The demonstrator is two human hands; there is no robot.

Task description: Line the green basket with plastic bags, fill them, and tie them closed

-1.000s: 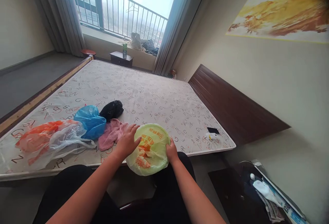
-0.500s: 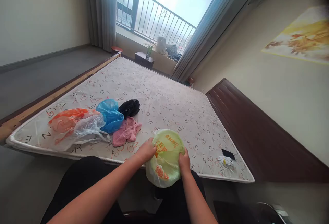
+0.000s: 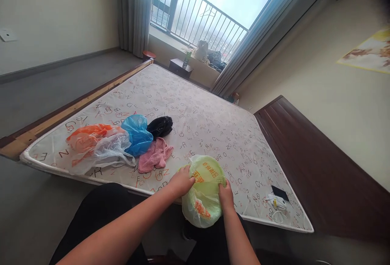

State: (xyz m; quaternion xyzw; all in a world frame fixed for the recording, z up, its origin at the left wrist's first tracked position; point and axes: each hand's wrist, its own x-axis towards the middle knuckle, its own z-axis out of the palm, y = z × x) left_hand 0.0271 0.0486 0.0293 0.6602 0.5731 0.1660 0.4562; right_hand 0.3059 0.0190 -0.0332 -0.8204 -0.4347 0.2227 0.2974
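Note:
Between my hands, over my lap, is a round, light green bin [image 3: 210,192] tipped with its mouth toward me. A thin translucent plastic bag [image 3: 195,212] with orange printing lines it and hangs over its rim. My left hand [image 3: 182,182] is closed on the left rim, thumb toward the inside. On the opposite side, my right hand [image 3: 226,195] grips the rim and the bag edge. Beyond my left hand, a pink cloth [image 3: 155,156] lies crumpled on the mattress [image 3: 195,123].
Left of the cloth lie orange [image 3: 88,137], white [image 3: 111,148], blue [image 3: 137,135] and black [image 3: 160,127] plastic bags. A dark phone-like slab [image 3: 279,193] and a white power strip [image 3: 276,203] with cable sit near the right corner. A brown headboard [image 3: 307,155] borders the right.
My view has turned slightly left, so the room sits farther right. My left fingers have shifted along the rim, and the bag over the front looks more folded inward.

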